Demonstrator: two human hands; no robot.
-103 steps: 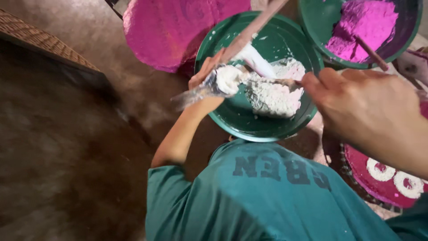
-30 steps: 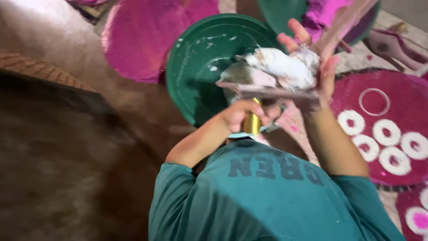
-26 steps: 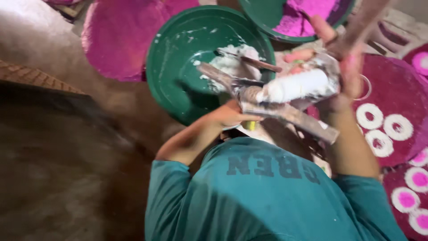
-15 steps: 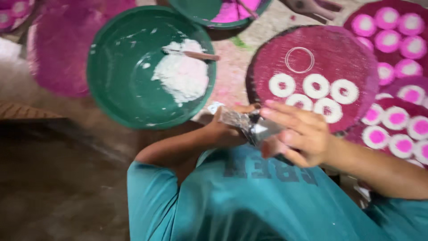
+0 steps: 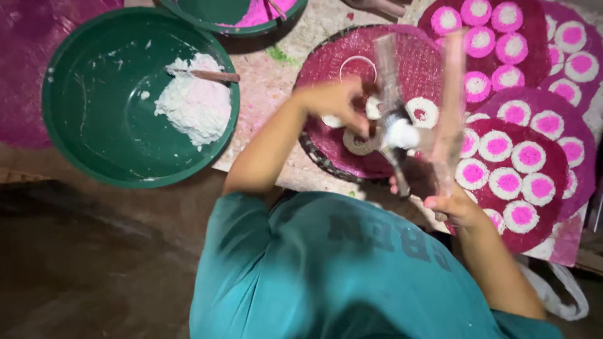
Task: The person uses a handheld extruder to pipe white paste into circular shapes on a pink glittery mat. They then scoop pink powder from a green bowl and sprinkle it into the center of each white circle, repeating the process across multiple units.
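- press [image 5: 402, 135] is over the mat [image 5: 326, 69], long axis running top to bottom in the shot, blurred, greyish with white dough on it
- right hand [image 5: 455, 207] grips its near end
- left hand [image 5: 336, 103] curls at the press, grip unclear
- green bowl [image 5: 75, 144] of dough [image 5: 195, 103] sits well left

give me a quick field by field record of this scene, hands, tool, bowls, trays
left hand: over the near round tray, by the white rings
right hand: grips a blurred press tool with white paste at its tip
green bowl: holds white dough and a stick
second bowl: pink dough, top edge
other trays: pink-centred white discs
shirt: teal
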